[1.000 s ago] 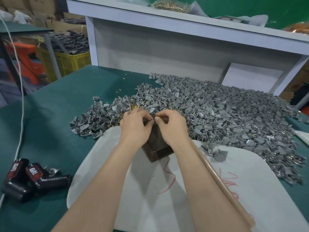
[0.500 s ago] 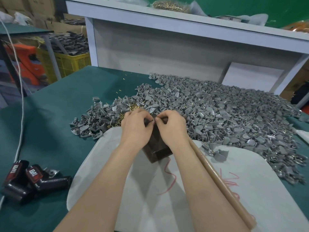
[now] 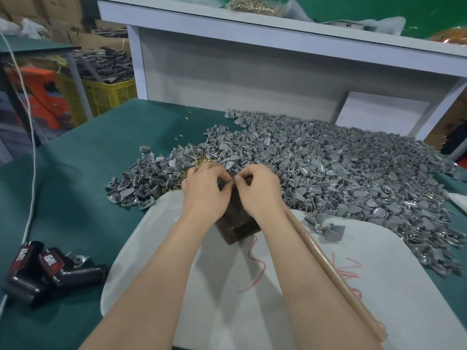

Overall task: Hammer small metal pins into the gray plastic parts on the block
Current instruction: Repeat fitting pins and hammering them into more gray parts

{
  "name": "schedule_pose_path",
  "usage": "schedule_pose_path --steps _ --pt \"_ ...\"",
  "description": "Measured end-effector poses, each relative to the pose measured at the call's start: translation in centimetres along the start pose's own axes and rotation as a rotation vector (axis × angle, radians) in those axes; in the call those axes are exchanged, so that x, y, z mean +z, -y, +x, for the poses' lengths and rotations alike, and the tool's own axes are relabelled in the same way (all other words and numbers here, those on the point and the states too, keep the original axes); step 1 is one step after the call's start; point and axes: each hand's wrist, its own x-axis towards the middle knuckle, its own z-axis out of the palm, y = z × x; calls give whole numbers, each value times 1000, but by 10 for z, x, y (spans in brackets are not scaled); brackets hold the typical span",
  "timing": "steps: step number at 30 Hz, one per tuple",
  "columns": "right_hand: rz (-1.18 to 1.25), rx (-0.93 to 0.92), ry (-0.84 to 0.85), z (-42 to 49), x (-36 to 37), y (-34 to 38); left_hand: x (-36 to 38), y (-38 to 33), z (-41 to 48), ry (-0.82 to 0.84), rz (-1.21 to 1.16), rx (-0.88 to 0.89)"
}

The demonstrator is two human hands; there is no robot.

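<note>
seating step, both hands bunched over the top of the dark brown square block [image 3: 237, 228], which stands on the white rounded mat [image 3: 379, 286] just in front of the heap. left hand [image 3: 204, 190] has fingers curled, pinching a small gray plastic part [image 3: 225, 183] down on the block top, prob to keep it from rocking. right hand [image 3: 260, 190] has thumb + index closed to a narrow pinch touching that part. looks like a small metal pin going into its hole, but too small to confirm.

long tan wooden handle [image 3: 328, 269] lies on the mat along the right forearm, its upper end hidden under the wrist and no head visible. i'd guess that's the hammer, parked for a quick grab.

big pile of loose gray plastic parts [image 3: 328, 178] spreads across the green table cover [image 3: 75, 198] behind the block. loose brass pins [image 3: 199, 161] sit at the pile edge just beyond the left knuckles, so both stocks are within short reach. no strike yet imo.
</note>
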Motion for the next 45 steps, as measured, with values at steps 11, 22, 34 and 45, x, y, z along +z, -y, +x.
schedule_pose_path --steps 11,22,34,45 --pt "-32 -62 4 -2 -1 0 2 -2 -2 -47 -24 -21" --pt "-362 255 190 -2 -55 -31 -3 -3 -3 -13 -52 -53" --pt "-227 254 294 -5 -52 -40 -4 -3 -3 -4 -59 -60" --pt "-145 235 36 -3 -49 -34 -10 3 5 -199 -402 -222"
